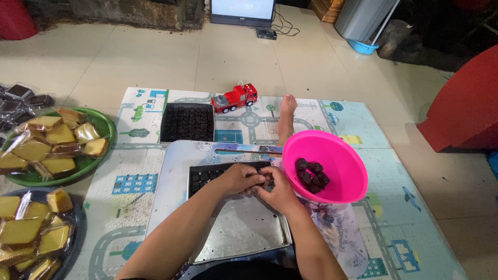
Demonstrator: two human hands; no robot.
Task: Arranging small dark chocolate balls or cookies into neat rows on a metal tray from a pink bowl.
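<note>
Our left hand (pixel 236 179) and right hand (pixel 277 189) close together around a dark sweet (pixel 258 180) over the metal tray (pixel 244 233). We should shape it gently, then seat it squarely beside its row, with the pink bowl (pixel 340 179) near.

View: a single head-worn camera is used; no second view is given, so nothing is shared.
Position: it is set above a seated person, over both forearms.
Direction: it is aimed forward and steeply down at the patterned road-print play mat (pixel 129 186) on the pale tiled floor (pixel 155 57).
Nearness: the shallow rectangular metal tray (pixel 244 233) is seen close; the dark flat screen (pixel 242 11) lies far off at the top edge.
</note>
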